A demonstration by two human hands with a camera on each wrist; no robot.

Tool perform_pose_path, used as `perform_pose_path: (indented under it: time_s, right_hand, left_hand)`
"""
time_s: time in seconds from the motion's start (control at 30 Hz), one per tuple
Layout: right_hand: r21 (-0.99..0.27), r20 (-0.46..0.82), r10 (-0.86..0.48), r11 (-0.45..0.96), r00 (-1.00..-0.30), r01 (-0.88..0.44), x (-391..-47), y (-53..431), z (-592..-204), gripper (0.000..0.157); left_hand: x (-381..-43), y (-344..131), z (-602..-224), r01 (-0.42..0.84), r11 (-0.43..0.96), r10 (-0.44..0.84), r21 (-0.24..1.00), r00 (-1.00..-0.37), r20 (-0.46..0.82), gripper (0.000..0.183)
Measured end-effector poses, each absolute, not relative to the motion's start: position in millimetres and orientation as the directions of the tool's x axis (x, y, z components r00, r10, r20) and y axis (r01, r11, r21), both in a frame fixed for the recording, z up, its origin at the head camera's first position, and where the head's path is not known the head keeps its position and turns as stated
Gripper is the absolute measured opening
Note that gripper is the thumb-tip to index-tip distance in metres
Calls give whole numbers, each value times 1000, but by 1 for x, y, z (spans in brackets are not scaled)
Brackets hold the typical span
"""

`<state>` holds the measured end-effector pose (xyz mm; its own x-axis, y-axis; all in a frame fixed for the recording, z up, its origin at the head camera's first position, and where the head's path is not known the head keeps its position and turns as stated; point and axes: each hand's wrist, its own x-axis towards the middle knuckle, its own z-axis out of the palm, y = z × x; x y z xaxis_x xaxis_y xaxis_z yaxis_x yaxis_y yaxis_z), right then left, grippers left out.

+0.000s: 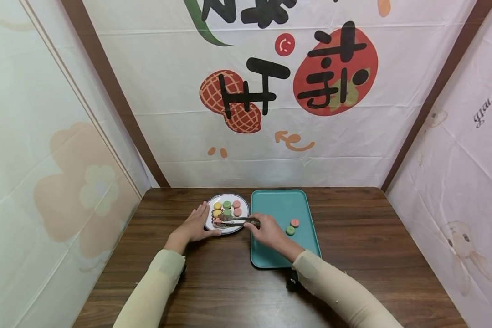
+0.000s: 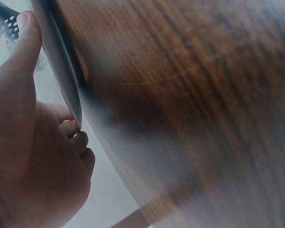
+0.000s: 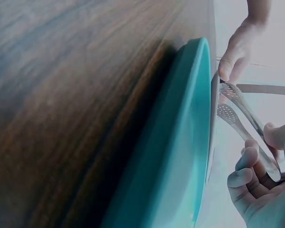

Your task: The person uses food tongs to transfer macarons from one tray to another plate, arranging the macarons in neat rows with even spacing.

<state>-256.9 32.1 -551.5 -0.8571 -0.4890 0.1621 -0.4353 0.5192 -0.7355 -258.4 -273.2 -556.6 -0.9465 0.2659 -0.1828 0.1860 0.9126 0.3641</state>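
Note:
A white plate [image 1: 232,231] with a dark rim line bears several macarons in yellow, green [image 1: 227,204] and pink [image 1: 237,204]. My left hand [image 1: 195,224] rests at the plate's left edge, fingers straight along the rim and thumb spread along its near side. My right hand [image 1: 269,231] grips metal tongs [image 3: 249,114] with perforated ends. The tongs reach left over the plate, their tips around a pink macaron [image 1: 217,221] at its near left. In the right wrist view the tong arms stand apart, tips close to the left thumb.
A teal tray [image 1: 276,200] lies right of the plate, under my right forearm. On it sit a pink macaron [image 1: 295,222] and a green macaron [image 1: 290,230]. The brown wooden table [image 1: 221,282] meets a printed cloth wall [image 1: 168,136] at the back, with cloth walls on both sides.

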Motion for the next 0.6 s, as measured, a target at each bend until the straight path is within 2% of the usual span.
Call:
perform_pose_path:
  time_s: [0.6]
  right_hand:
    - [-714,252,-402,537,-881,-449,-253,75,-542,40]
  left_hand:
    - [-262,-274,-563,194,909,270,368,-948,-168,124]
